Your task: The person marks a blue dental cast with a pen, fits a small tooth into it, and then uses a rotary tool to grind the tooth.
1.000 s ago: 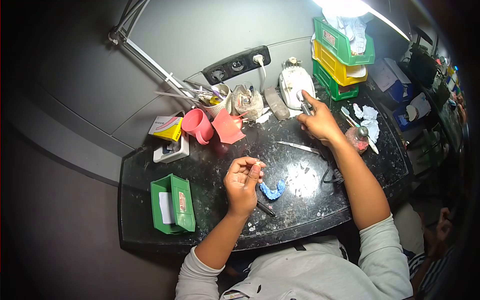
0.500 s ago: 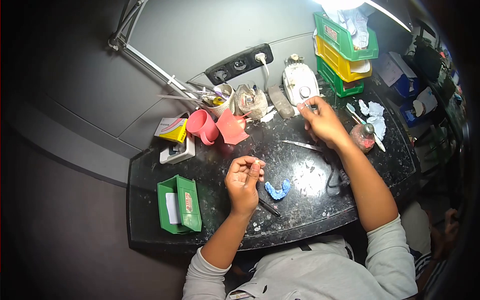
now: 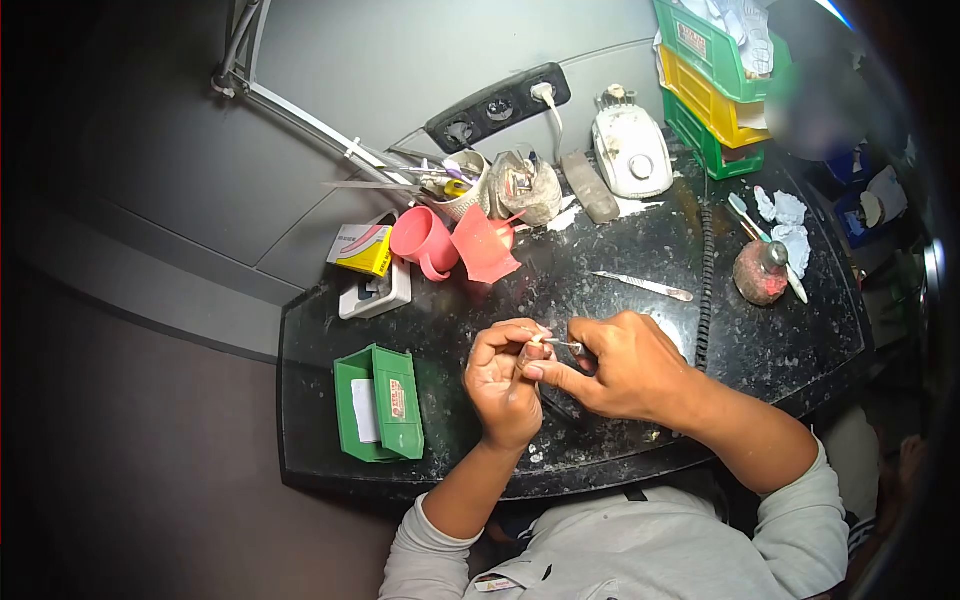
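Observation:
My left hand [image 3: 508,385] is closed, with a small pale piece [image 3: 537,341] pinched between thumb and fingertips. From the right, my right hand [image 3: 625,365] grips a handpiece [image 3: 576,348], most of it hidden by my fingers. Its thin metal tip points at the pale piece and reaches it or comes very near. A black coiled cord [image 3: 706,280] runs down the tabletop to behind my right hand. Above that hand, a scalpel [image 3: 645,286] lies flat on the black table [image 3: 560,290].
A green bin [image 3: 400,405] stands at the left. Behind are a pink mug [image 3: 422,240], pink sheet [image 3: 484,245], tool cup [image 3: 470,205] and white device [image 3: 632,155]. Stacked bins [image 3: 710,90] stand back right, above a stained bottle [image 3: 760,273].
My right hand has come down and left to meet my left hand, bringing the handpiece to the pale piece. The blue arch-shaped piece is now hidden. The view has shifted slightly.

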